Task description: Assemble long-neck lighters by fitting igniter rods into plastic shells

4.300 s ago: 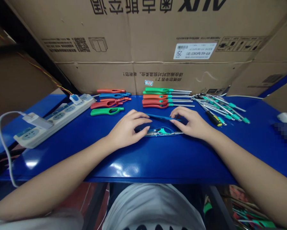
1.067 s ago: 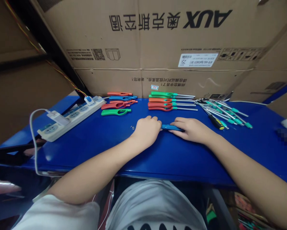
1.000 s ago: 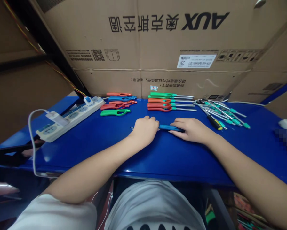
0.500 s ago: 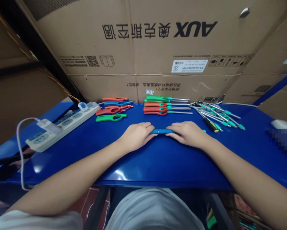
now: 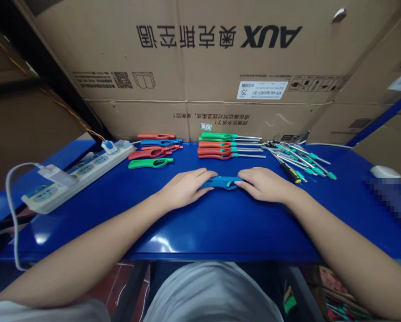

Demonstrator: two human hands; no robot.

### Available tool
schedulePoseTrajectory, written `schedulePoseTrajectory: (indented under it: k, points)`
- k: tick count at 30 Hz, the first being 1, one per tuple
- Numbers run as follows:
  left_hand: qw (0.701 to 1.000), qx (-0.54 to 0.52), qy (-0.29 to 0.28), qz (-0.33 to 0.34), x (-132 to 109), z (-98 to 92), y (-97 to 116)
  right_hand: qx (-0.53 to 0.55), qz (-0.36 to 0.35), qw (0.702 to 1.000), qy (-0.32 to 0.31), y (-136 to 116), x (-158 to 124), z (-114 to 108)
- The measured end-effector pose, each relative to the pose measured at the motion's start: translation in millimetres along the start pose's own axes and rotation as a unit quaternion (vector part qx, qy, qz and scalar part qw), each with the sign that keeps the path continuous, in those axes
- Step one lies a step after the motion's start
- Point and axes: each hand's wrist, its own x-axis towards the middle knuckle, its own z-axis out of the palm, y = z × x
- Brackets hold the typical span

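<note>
Between my two hands is a blue long-reach lighter (image 5: 222, 180), held level just above the blue table. My left hand (image 5: 187, 190) is closed around its left end, thumb below and fingers above. With thumb and fingers my right hand (image 5: 265, 185) grips the other end, near the trigger loop, where a bit of teal shows. The right end of the lighter is hidden behind my right hand. Beyond my hands lies a row of lighters with metal tubes (image 5: 217, 151) in green, orange and red.
Handles without tubes (image 5: 149, 163) lie at the back left. Loose metal tubes with teal ends (image 5: 304, 157) and a yellow-black screwdriver (image 5: 290, 172) are piled at the back right. A power strip (image 5: 82, 174) stands left, a white mouse (image 5: 384, 172) right. Cardboard (image 5: 200, 62) walls the rear.
The blue lighter has turned in my hands, so its trigger loop now shows. Both hands stay on it, and the view has shifted slightly.
</note>
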Motion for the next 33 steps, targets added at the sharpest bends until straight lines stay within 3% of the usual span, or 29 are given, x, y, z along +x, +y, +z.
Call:
schedulePoseTrajectory:
  k: [6,9,13,17,23,27,33]
  points:
    - [1.000,0.007,-0.022,0.016,-1.1,-7.2,-5.1,0.119,-0.084,0.985,0.088,-3.0,-1.1,-0.9]
    - [0.999,-0.010,-0.031,0.017,-0.7,-4.4,-8.3,0.100,-0.135,0.974,0.155,-7.2,1.0,5.1]
    - [0.997,-0.058,-0.047,0.018,1.1,-0.6,-8.9,0.057,-0.136,0.968,0.201,-12.2,2.7,15.7]
    - [0.994,-0.094,-0.057,0.005,2.9,-0.4,-6.6,0.035,-0.105,0.975,0.194,-12.2,2.5,16.1]
    - [0.993,-0.109,-0.051,-0.005,3.9,-2.8,-12.3,0.074,-0.072,0.986,0.131,-0.3,2.9,8.1]
    - [0.992,-0.123,-0.041,-0.004,3.5,-7.0,-16.4,0.073,-0.044,0.987,0.136,4.2,1.7,11.1]
    - [0.998,-0.054,-0.038,0.004,0.4,-13.0,-4.9,0.023,-0.081,0.986,0.144,-5.6,2.5,11.4]
